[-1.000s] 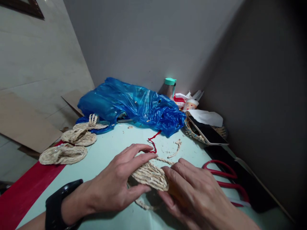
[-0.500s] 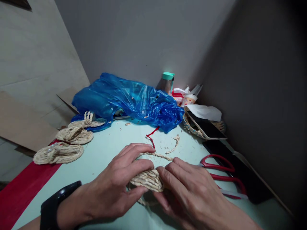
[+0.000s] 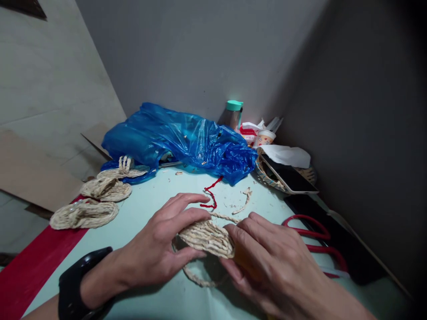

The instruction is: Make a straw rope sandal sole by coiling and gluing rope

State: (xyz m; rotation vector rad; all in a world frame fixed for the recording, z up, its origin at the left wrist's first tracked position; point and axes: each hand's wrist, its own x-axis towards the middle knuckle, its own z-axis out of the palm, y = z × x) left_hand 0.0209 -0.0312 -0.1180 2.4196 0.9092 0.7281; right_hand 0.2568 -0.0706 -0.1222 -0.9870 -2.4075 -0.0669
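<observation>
Grip, left hand (image 3: 163, 242): half curled, fingers over the top and thumb beneath, closed around the left part of a woven straw piece (image 3: 208, 240).
Grip, right hand (image 3: 271, 255): fingers bent, tips at the piece's right end, thumb lower down; a dim orange patch shows under the palm, and I cannot tell whether this hand pinches the straw or something else.
Woven straw piece: between the two hands, tilted down to the right, ridged face toward the camera, just above the worktop (image 3: 160, 189).
Braided cord (image 3: 202, 282): loops below the piece, with another stretch behind it near the right fingers.
Watch (image 3: 71, 284): black, on the left wrist.
Red yarn (image 3: 213, 195): lies bent just beyond the left fingertips.
Straw scrap (image 3: 246, 202): right of the yarn, crumbs around it.
Scissors (image 3: 328, 250): red handles beside the right hand, partly hidden by it, near a flat black object (image 3: 358, 266).
Straw slippers (image 3: 96, 214): three, lined up at the left edge, the nearest over a red strip (image 3: 43, 251).
Blue plastic bag (image 3: 176, 138): crumpled at the back.
Bottle (image 3: 231, 118): teal lid, behind the bag; a paper cup (image 3: 266, 139) stands near.
Basket (image 3: 265, 175): back right, a tablet-like device (image 3: 293, 175) tilted on it.
</observation>
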